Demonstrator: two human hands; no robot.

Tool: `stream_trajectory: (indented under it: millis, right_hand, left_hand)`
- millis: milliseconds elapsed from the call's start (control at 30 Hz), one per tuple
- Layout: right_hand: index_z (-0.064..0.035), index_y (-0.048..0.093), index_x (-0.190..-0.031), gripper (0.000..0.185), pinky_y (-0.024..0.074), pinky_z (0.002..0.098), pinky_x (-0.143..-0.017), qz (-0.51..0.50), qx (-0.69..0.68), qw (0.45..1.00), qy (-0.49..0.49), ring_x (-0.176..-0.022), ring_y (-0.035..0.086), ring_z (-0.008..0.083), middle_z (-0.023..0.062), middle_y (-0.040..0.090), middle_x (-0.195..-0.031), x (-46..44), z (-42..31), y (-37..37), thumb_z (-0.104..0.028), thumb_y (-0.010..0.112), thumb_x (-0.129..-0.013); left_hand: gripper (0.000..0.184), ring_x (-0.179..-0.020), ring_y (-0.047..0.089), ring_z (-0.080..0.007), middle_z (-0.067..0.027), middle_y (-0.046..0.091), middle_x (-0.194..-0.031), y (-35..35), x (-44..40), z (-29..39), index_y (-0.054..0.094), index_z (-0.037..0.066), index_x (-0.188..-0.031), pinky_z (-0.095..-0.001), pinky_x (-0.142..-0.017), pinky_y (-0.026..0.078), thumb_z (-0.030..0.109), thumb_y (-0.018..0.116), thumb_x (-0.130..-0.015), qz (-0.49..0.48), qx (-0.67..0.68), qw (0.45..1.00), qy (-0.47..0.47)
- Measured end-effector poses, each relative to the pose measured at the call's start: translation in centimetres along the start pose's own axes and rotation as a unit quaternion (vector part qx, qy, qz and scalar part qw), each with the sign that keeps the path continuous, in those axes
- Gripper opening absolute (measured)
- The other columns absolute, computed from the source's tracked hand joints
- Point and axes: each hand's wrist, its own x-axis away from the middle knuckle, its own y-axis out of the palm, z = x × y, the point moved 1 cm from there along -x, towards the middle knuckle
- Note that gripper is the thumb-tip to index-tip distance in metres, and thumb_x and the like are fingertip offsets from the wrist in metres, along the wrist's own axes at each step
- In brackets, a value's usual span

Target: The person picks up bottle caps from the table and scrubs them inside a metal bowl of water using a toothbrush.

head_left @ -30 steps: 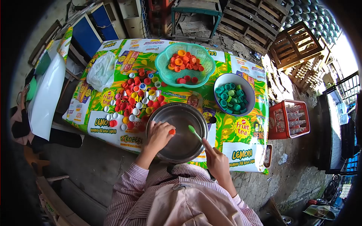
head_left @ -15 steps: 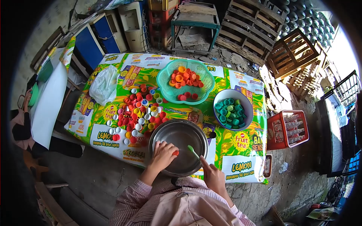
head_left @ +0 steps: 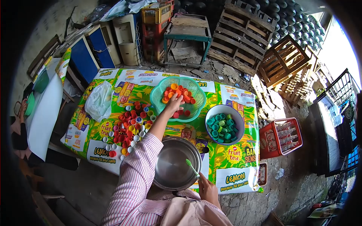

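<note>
My left hand (head_left: 174, 104) reaches into the green plastic basket (head_left: 155, 98), its fingers bent together over orange bottle caps (head_left: 184, 93). Whether a cap is between them is hidden. My right hand (head_left: 208, 191) is closed on the pale handle of a toothbrush (head_left: 192, 167), whose green head hangs over the metal basin (head_left: 160, 177). The basin stands at the table's near edge, with no caps visible in it. Left of it, partly behind my sleeve, lies a pile of red, white and yellow bottle caps (head_left: 130, 126). Green caps (head_left: 225, 126) fill a white bowl (head_left: 241, 135) on the right.
A crumpled clear plastic bag (head_left: 98, 101) lies on the left of the printed table cover (head_left: 235, 175). A red crate (head_left: 269, 141) stands on the floor at right. Pallets (head_left: 241, 34) and a small table (head_left: 187, 28) are behind. Another person's hand (head_left: 23, 107) shows far left.
My left hand has moved from the basin, where it held a red-orange cap, up into the green basket. My right hand still holds the toothbrush at the basin's right edge. The view has shifted slightly.
</note>
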Motion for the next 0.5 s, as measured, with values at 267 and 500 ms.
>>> stream_trajectory:
  millis: [267, 500]
  right_hand:
    - [-0.0148, 0.052, -0.122, 0.036, 0.048, 0.0434, -0.055, -0.012, -0.017, 1.0, 0.01, -0.064, 0.061, 0.0344, 0.0163, 0.063, -0.079, 0.2, 0.2, -0.3, -0.017, 0.053, -0.087]
    - [-0.011, 0.051, -0.123, 0.039, 0.0487, 0.0399, -0.055, -0.06, -0.025, 0.998, -0.024, -0.066, 0.063, 0.0325, 0.0166, 0.064, -0.083, -0.8, 0.7, -0.5, -0.013, 0.057, -0.085]
  left_hand:
    - [0.063, -0.11, 0.049, -0.0197, -0.0101, 0.039, -0.132, -8.4, 6.1, -2.0, 0.028, 0.003, -0.136, -0.0308, -0.08, 0.046, 0.039, 0.052, -0.09, 0.15, 0.032, 0.98, 0.124]
    - [0.025, -0.085, 0.057, -0.0127, -0.0044, 0.06, -0.1, -19.7, 12.6, -8.5, 0.055, 0.004, -0.108, -0.0251, -0.069, 0.045, 0.017, 0.059, -0.086, 0.223, -0.261, 0.905, 0.25]
